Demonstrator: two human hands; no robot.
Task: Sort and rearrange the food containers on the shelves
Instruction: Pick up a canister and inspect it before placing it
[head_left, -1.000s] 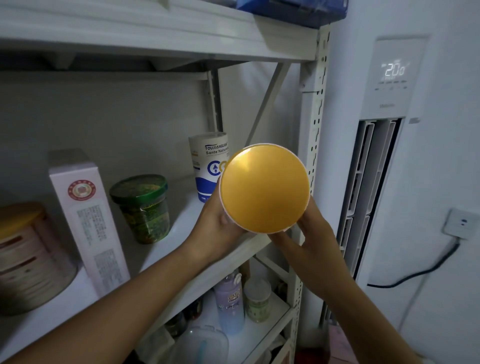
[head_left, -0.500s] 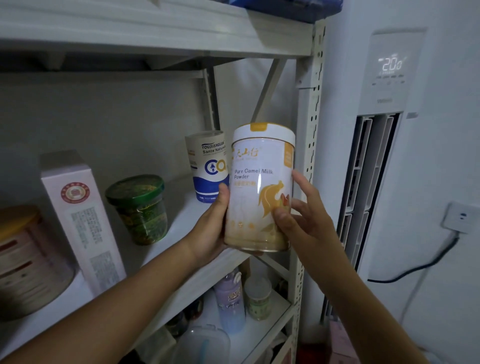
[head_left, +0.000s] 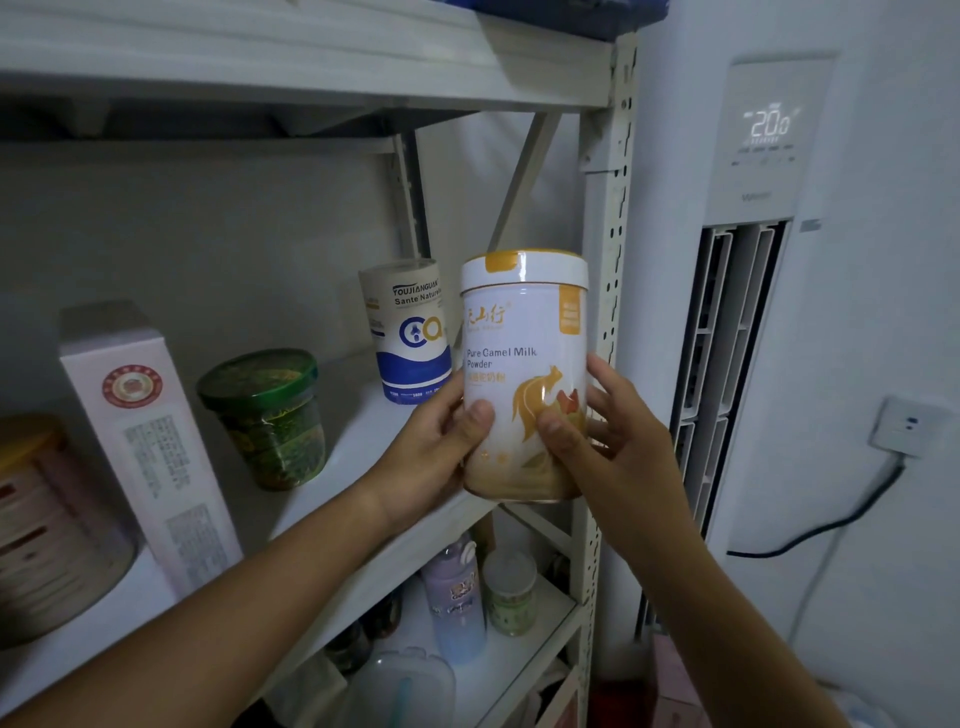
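Upright, camel milk tin (head_left: 524, 338), left hand (head_left: 431, 447), right hand (head_left: 618, 441), fingers (head_left: 478, 415) clamped round it

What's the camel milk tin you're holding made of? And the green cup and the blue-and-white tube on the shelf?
Camel milk tin: probably metal with a glossy printed coat; bright highlights run down its side. Its white lid looks like smooth plastic. Green cup: paper or plastic under shiny film that glints. Blue-and-white tube: likely matte cardboard, no shine.

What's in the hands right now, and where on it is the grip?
The camel milk powder can, upright. The left hand and right hand grip opposite sides of its lower half, thumbs on the front label.
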